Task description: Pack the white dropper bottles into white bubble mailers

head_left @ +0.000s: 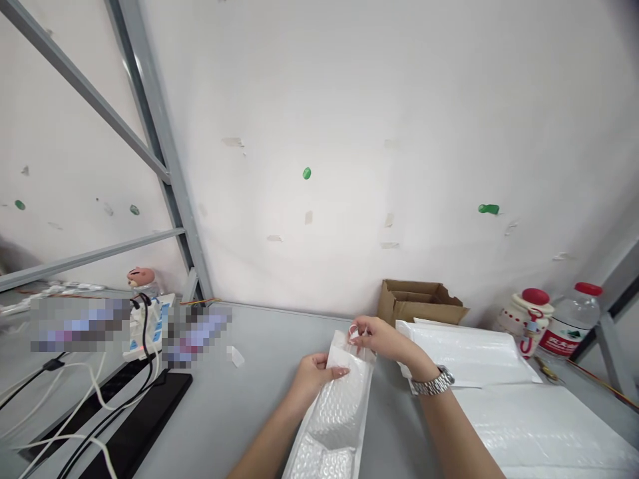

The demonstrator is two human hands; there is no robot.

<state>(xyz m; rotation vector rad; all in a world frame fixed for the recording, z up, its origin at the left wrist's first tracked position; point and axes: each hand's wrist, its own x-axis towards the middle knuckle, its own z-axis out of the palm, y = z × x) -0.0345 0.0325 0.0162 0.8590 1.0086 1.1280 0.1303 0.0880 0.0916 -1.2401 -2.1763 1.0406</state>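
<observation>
A long white bubble mailer [341,399] lies at a slant in front of me, its far end raised a little off the grey table [259,332]. My left hand [319,376] grips its left edge, thumb flat across the bubbled face. At the far end, my right hand [372,338] pinches the mailer's top edge, where a small looped strip with a reddish edge shows by the fingertips. What the strip is cannot be made out. A metal watch [433,381] sits on my right wrist.
More white bubble mailers [539,419] lie stacked at right, before an open cardboard box [419,303]. Beyond them stand a white jar with a red lid [526,316] and a plastic water bottle [572,322]. A power strip [150,326], cables and a black slab [144,422] occupy the left.
</observation>
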